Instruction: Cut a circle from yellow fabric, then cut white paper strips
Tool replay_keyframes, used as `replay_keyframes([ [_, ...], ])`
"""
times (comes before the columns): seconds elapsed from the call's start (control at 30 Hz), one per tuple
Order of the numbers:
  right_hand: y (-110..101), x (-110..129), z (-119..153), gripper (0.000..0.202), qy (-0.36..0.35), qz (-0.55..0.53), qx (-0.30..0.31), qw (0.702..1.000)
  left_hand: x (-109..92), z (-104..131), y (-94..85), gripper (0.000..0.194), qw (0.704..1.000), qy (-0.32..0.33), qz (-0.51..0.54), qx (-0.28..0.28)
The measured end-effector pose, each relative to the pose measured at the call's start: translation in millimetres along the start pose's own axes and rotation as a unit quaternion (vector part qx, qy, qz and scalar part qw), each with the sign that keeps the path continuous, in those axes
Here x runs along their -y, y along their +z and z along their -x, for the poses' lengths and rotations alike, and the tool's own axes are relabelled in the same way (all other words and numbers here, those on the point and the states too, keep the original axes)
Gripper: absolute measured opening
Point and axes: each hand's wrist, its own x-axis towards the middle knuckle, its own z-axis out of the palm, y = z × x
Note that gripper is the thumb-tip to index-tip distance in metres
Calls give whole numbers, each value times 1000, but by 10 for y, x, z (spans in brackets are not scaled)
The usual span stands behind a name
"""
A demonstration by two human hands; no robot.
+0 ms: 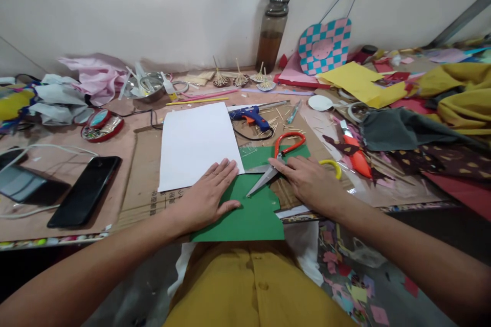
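Note:
My left hand (209, 191) lies flat, fingers stretched out, across the lower right corner of a white sheet (199, 145) and the green paper (245, 214) under it. My right hand (312, 181) grips a pair of scissors (268, 178) near the pivot, thumb on top. Their blades are spread: one lies along the lower edge of the white sheet, the other slants down over the green paper. The red handle loop rises above my fingers; the yellow loop is partly hidden behind my hand. Brown cardboard (140, 173) lies beneath the papers.
A blue glue gun (251, 116) and scattered short sticks lie behind the papers. At left are a black phone (86, 191) and a red tin (103, 125). A bottle (273, 25) stands by the wall. Fabric (414, 130) and an orange tool (356, 153) lie at right.

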Motion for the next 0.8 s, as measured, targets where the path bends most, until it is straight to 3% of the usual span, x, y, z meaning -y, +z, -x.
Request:
replay_keyframes([
  [0.5,-6,-7,8,53,10,2,-8,1000,-8,-3,-7,80,1000,-1,18,-1],
  [0.8,-33,-104,115,51,68,0,5,998,38,21,31,62,997,-17,23,-71],
])
